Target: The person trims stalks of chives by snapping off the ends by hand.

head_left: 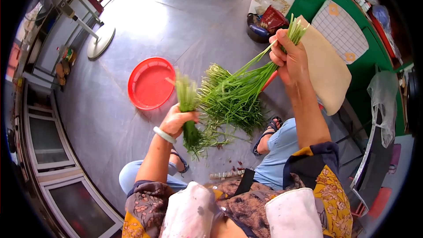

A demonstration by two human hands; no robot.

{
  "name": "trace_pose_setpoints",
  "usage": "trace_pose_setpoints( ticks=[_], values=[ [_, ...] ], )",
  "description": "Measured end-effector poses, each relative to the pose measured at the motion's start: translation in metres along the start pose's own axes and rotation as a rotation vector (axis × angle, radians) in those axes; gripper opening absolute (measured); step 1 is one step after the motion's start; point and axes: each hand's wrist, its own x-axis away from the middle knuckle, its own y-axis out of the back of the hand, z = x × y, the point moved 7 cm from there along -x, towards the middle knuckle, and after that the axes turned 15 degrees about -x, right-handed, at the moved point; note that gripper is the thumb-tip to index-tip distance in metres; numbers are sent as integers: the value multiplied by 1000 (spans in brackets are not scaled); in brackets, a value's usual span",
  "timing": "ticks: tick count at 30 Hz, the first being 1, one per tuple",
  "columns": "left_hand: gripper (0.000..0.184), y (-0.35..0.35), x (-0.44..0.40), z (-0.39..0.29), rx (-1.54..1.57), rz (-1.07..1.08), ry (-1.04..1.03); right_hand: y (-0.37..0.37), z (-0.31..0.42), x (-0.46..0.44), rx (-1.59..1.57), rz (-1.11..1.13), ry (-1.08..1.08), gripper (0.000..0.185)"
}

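Note:
My left hand point(178, 120), with a pale bangle point(165, 135) at its wrist, is closed round an upright bunch of green stalks point(187, 94) whose top is blurred. Raised at the upper right, my right hand point(288, 57) grips a second bunch of long green stalks point(260, 76); its pale ends stick out above the fingers and its green length hangs down to the left. Between and below the hands, a heap of green stalks point(235, 110) lies on the floor, partly overlapped by the hanging bunch. Left of the heap sits a round red basin point(152, 83).
A dark container point(259, 33) with a red packet stands beyond my right hand. Beside my right arm are a beige board point(328, 66) and a green cabinet point(308, 0). A fan base point(101, 42) is at the upper left, glass-doored cabinets point(53, 143) at the left. Sandalled feet flank the heap.

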Motion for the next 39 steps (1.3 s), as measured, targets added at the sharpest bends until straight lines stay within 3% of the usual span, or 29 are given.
trace_pose_setpoints(
  ticks=[7,12,21,30,33,39],
  values=[
    [14,78,14,8,204,-544,-86,17,9,-1,21,-81,-36,18],
    [11,44,16,-29,206,-373,-90,7,-8,1,56,-56,-130,15],
    [25,-6,13,-64,46,-113,-115,-11,-45,7,87,-8,-220,14],
    [20,-35,8,-59,-81,-93,-122,-27,-69,14,124,33,-250,21],
    [19,-43,10,-58,-60,35,-112,-26,-66,13,121,20,-230,20],
    [16,-54,18,-60,-61,69,-85,-20,-66,12,146,49,-247,19]
  ],
)
